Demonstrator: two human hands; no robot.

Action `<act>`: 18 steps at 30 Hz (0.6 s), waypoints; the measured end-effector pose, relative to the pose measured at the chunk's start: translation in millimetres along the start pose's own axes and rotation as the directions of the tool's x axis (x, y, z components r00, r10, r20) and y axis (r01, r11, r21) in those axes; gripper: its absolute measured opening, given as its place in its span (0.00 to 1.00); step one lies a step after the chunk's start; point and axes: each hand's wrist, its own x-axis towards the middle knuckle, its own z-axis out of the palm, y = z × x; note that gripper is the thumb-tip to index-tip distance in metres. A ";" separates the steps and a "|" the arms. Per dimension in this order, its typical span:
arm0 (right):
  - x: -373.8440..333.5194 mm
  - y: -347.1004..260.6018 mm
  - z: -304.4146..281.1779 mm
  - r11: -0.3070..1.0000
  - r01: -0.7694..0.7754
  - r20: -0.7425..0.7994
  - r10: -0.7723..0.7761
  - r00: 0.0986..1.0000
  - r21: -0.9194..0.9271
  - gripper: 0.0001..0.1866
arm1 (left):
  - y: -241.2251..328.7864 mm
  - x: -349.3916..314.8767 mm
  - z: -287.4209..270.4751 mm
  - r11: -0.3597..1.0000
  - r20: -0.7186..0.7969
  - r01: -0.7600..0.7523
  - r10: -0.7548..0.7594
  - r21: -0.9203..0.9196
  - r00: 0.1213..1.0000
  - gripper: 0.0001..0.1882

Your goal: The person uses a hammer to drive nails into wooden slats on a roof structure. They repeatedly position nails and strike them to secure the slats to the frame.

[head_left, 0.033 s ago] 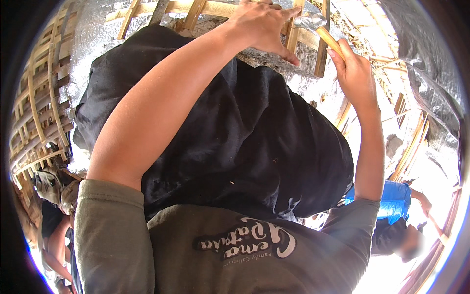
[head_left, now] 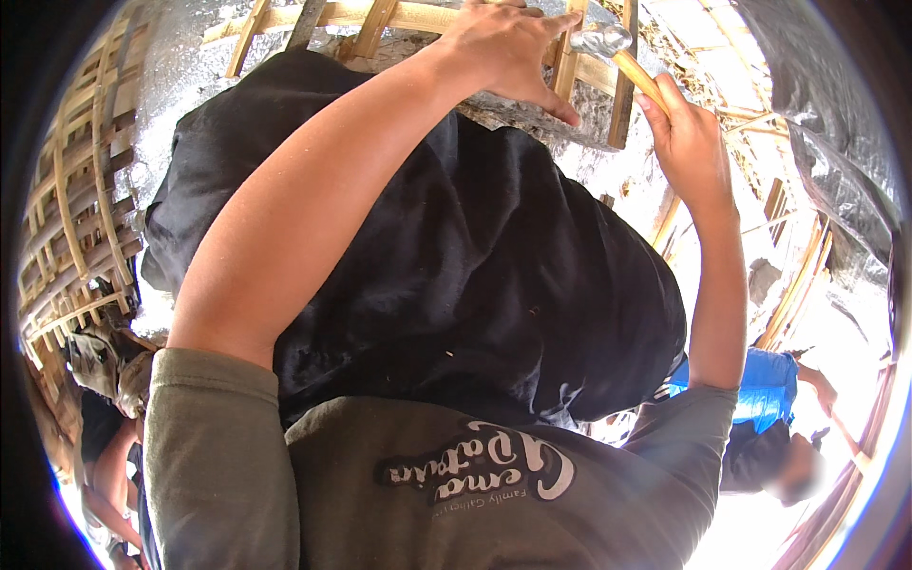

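Note:
A hammer [head_left: 641,83] with a pale wooden handle and a shiny metal head is gripped in my right hand [head_left: 686,138], its fingers wrapped round the handle. The hammer head lies over a lattice of bamboo strips [head_left: 567,74] at the upper edge. My left hand [head_left: 503,55] rests over the same lattice, thumb and forefinger stretched apart, the forefinger pointing toward the hammer head. Its other fingers are partly cut off by the frame's top. Beneath the strips lies a rough grey block [head_left: 594,125]. Whether the head touches a strip, I cannot tell.
Black cloth [head_left: 475,256] covers my legs. At the left stands a woven bamboo panel [head_left: 81,190]. Grey plastic sheeting [head_left: 836,123] hangs at the right. One person in blue [head_left: 765,389] is at the lower right, another person [head_left: 112,456] at the lower left.

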 end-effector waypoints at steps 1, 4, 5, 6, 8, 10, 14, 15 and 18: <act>0.4 -0.5 -1.1 1.000 0.001 0.009 -0.001 1.000 -0.010 0.15 | -0.2 -0.2 0.9 1.000 -0.013 -0.003 0.003 0.010 1.000 0.68; 0.6 -1.9 3.6 0.998 0.032 -0.012 -0.031 0.999 0.057 0.15 | -2.1 -1.3 1.1 1.000 -0.014 0.010 -0.010 0.003 1.000 0.68; 0.9 -2.8 6.4 0.995 0.052 -0.039 -0.048 0.998 0.086 0.14 | -1.6 0.8 -0.9 0.999 0.064 0.026 -0.028 0.043 0.998 0.68; 0.9 -3.7 9.8 0.991 0.073 -0.066 -0.066 0.996 0.115 0.14 | -0.2 4.5 -3.5 0.996 0.140 0.039 -0.051 0.084 0.989 0.67; 1.6 -4.5 13.4 0.988 0.087 -0.068 -0.078 0.995 0.127 0.14 | -2.6 6.9 2.3 0.992 0.097 0.018 -0.031 0.124 0.995 0.65; 7.3 -2.7 17.7 0.992 0.078 -0.020 -0.076 0.997 0.097 0.13 | -5.9 0.7 13.9 0.990 -0.143 -0.036 0.055 0.135 0.988 0.63; 6.1 11.6 24.5 0.987 0.091 -0.042 -0.087 0.995 0.131 0.14 | -1.9 -4.6 1.2 0.995 -0.077 -0.060 0.066 0.075 0.995 0.65; 8.4 12.3 24.5 0.987 0.116 -0.055 -0.111 0.992 0.111 0.14 | -1.7 -2.6 -0.7 0.995 -0.048 -0.063 0.067 0.079 0.997 0.66; 9.7 10.1 21.2 0.990 0.101 -0.036 -0.098 0.995 0.094 0.14 | -2.4 -7.7 1.1 0.997 -0.088 -0.052 0.057 0.048 0.995 0.68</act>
